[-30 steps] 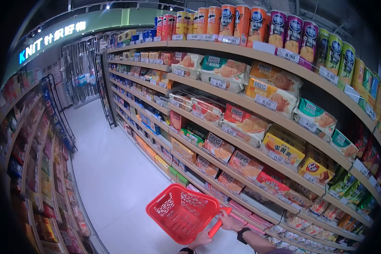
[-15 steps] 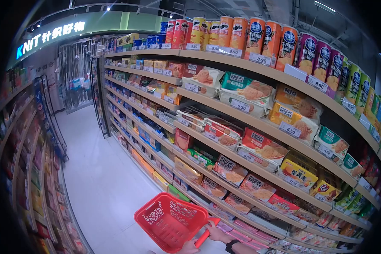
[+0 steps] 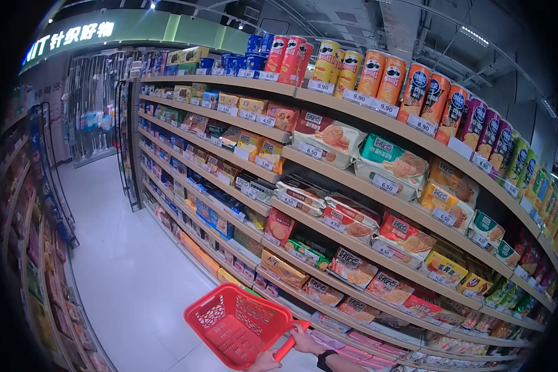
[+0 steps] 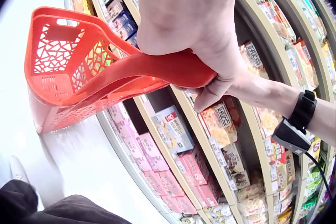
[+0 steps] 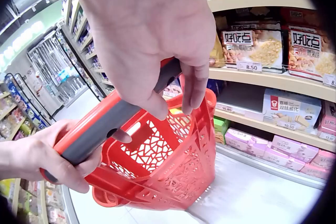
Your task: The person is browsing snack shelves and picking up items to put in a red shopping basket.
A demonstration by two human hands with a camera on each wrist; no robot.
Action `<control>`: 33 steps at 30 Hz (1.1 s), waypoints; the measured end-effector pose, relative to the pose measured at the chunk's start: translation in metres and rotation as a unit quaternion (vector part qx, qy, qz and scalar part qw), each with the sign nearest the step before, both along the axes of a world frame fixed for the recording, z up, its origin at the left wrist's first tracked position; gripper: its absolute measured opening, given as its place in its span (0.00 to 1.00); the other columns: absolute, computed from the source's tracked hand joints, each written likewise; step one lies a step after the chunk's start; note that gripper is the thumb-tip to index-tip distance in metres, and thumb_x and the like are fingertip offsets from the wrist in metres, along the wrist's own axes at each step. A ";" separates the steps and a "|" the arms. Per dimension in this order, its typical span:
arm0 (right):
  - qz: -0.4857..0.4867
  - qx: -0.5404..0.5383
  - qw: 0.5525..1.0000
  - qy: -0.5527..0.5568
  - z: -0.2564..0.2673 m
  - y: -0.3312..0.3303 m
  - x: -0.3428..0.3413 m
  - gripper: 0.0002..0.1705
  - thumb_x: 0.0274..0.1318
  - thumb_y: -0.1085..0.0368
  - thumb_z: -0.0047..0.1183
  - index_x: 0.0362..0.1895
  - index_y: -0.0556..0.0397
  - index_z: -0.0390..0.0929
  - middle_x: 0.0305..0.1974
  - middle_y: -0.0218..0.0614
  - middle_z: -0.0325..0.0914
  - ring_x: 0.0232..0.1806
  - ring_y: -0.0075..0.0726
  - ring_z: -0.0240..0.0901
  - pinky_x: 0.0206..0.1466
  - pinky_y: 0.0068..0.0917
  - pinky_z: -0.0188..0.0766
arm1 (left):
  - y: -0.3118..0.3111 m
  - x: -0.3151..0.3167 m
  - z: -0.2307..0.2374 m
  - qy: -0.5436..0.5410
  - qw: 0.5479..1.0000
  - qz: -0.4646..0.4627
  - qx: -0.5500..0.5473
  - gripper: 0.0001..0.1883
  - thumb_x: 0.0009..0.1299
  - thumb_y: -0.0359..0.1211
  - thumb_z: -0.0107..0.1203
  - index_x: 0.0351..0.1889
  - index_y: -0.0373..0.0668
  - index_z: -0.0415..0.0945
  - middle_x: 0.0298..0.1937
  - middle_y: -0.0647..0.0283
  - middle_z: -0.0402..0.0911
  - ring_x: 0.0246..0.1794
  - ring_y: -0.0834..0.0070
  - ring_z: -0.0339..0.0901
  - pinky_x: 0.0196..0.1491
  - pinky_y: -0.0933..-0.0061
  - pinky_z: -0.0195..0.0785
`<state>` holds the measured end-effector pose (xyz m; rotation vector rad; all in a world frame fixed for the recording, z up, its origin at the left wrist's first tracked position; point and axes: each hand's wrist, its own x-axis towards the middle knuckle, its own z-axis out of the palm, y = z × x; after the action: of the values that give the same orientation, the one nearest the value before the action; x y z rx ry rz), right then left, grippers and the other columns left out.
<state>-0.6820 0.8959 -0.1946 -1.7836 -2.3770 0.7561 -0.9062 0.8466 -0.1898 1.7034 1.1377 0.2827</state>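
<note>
A red plastic shopping basket with cut-out walls stands low in front of me, and its inside shows bare in the head view. My left hand grips the near end of its long red handle. On the far end of the handle, my right hand holds on with fingers curled over. The right wrist view shows the handle's grey underside, with the left hand wrapped round it. A black band sits on the right wrist.
Long shelves run along the right side, stocked with biscuit packs and chip tubes. Another shelf row borders the left. Pale floor lies between them, leading to a hanging-goods display at the back.
The basket and both hands have shifted left and slightly down in the head view, while the shelf goods slid right. Both hands keep their hold on the handle.
</note>
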 end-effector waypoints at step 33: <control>0.061 0.045 0.997 0.015 0.020 0.253 -0.220 0.27 0.44 0.74 0.53 0.52 0.55 0.64 0.66 0.63 0.48 0.40 0.70 0.76 0.46 0.53 0.76 | 0.241 -0.214 -0.001 -0.044 0.997 0.057 -0.005 0.34 0.45 0.39 0.70 0.53 0.46 0.74 0.34 0.54 0.80 0.38 0.58 0.79 0.44 0.61 0.70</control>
<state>-0.9018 1.1487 -0.1743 -1.5941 -2.4761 0.6715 -1.1200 1.0878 -0.1909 1.6047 1.1707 0.4193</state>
